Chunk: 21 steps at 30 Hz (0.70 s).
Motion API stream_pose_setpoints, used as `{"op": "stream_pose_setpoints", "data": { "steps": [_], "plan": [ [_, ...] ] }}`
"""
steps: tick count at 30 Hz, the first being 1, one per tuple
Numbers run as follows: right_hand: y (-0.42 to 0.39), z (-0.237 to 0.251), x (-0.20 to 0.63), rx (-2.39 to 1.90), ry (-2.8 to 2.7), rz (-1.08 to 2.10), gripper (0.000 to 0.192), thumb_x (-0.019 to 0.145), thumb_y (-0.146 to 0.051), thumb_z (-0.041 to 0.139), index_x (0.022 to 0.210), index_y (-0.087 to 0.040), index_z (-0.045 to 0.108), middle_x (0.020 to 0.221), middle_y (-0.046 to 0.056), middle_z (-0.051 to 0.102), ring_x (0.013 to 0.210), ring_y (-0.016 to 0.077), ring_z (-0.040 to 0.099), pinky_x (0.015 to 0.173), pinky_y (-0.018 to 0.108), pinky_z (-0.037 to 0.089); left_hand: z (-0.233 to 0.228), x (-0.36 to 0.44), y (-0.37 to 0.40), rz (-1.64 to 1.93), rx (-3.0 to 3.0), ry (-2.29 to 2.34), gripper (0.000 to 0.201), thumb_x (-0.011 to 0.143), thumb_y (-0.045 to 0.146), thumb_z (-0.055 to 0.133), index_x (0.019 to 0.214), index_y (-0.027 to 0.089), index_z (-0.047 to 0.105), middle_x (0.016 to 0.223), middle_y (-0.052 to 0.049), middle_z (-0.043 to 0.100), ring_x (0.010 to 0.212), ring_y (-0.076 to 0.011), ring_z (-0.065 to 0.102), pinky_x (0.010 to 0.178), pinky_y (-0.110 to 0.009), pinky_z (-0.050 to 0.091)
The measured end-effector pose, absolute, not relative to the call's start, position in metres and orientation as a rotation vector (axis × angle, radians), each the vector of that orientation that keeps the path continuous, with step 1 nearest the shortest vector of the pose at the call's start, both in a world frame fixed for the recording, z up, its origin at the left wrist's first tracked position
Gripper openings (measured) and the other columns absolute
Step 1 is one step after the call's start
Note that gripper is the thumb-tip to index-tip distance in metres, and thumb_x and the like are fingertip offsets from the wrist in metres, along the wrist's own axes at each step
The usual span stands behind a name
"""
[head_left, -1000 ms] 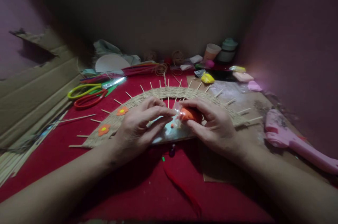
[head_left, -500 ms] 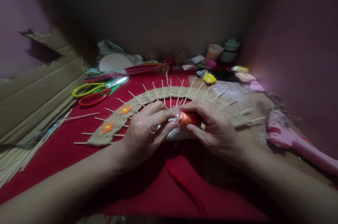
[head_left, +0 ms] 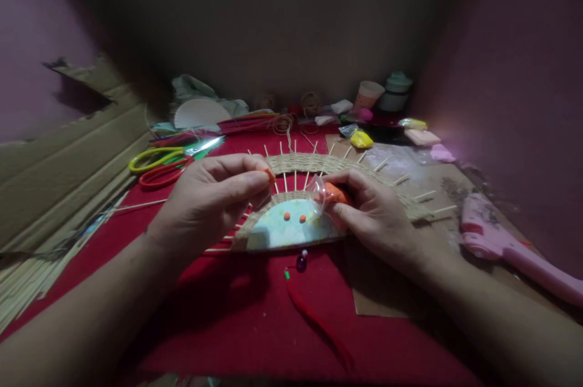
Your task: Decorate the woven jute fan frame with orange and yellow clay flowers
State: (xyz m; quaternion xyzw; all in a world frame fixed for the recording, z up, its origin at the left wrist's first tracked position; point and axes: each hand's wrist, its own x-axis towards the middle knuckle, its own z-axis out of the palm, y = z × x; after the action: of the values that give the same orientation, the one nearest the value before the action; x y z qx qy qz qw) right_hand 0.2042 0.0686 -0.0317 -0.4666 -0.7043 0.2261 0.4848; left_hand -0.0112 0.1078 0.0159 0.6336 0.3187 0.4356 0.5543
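Note:
My left hand (head_left: 223,192) pinches a small piece of orange clay (head_left: 269,176) between thumb and forefinger. To its right, my right hand (head_left: 364,205) grips a clear plastic bag of orange clay (head_left: 334,194), its loose end turned toward the left. Both hands hover over a woven half-round fan (head_left: 314,162) with thin sticks poking out beyond its twine band. On the pale patterned centre panel (head_left: 273,234) lie two small orange balls (head_left: 294,217). The fan's left part is hidden behind my left hand. Below it on the red cloth rest a dark bead (head_left: 301,262) and a red tassel (head_left: 314,317).
Scissors (head_left: 164,168) with yellow and red handles lie at left, near a cardboard wall (head_left: 73,132) and loose sticks (head_left: 50,259). A pink glue gun (head_left: 496,235) is at right. Yellow clay (head_left: 362,139), a paper cup (head_left: 368,95) and twine balls (head_left: 311,102) stand behind.
My left hand has come away from the bag toward the left, with a bit of orange clay in its fingers. The centre panel and its two orange balls are now uncovered.

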Motion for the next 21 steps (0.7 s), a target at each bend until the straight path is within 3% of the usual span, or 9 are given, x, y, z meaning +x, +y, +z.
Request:
{"op": "stream_pose_setpoints", "data": {
  "steps": [6,12,16,21],
  "plan": [
    [0.067,-0.034,0.203,-1.136,-1.736,0.527,0.019,0.076,-0.018,0.057,0.095,-0.019,0.060,0.083,0.001,0.064,0.073,0.0126,0.058,0.065,0.028,0.048,0.008,-0.007,0.114,0.939,1.431,0.775,0.012,0.078,0.019,0.062,0.071,0.015,0.070,0.060,-0.004,0.062,0.053,-0.0107,0.056,0.047,-0.023,0.046],
    [0.067,-0.033,0.203,-1.128,-1.742,0.499,0.020,0.076,-0.018,0.057,0.096,-0.018,0.060,0.085,0.002,0.065,0.073,0.0128,0.058,0.064,0.028,0.048,0.008,-0.004,0.112,0.835,1.298,0.810,0.012,0.076,0.018,0.064,0.065,0.014,0.063,0.071,-0.006,0.071,0.048,-0.0101,0.059,0.041,-0.022,0.047],
    [0.067,-0.033,0.203,-1.113,-1.740,0.493,0.019,0.076,-0.018,0.057,0.094,-0.017,0.059,0.082,0.002,0.064,0.071,0.0122,0.058,0.063,0.027,0.047,0.009,-0.002,0.110,0.839,1.151,0.792,0.012,0.071,0.011,0.065,0.063,0.014,0.057,0.063,-0.002,0.067,0.045,-0.0096,0.058,0.033,-0.017,0.043],
    [0.067,-0.034,0.203,-1.102,-1.740,0.506,0.019,0.076,-0.017,0.057,0.095,-0.016,0.060,0.082,0.002,0.064,0.071,0.0123,0.057,0.063,0.027,0.047,0.008,-0.001,0.112,0.881,1.061,0.729,0.020,0.068,0.006,0.066,0.079,0.017,0.053,0.059,0.001,0.065,0.040,-0.0094,0.057,0.029,-0.014,0.044]
  ]
}}
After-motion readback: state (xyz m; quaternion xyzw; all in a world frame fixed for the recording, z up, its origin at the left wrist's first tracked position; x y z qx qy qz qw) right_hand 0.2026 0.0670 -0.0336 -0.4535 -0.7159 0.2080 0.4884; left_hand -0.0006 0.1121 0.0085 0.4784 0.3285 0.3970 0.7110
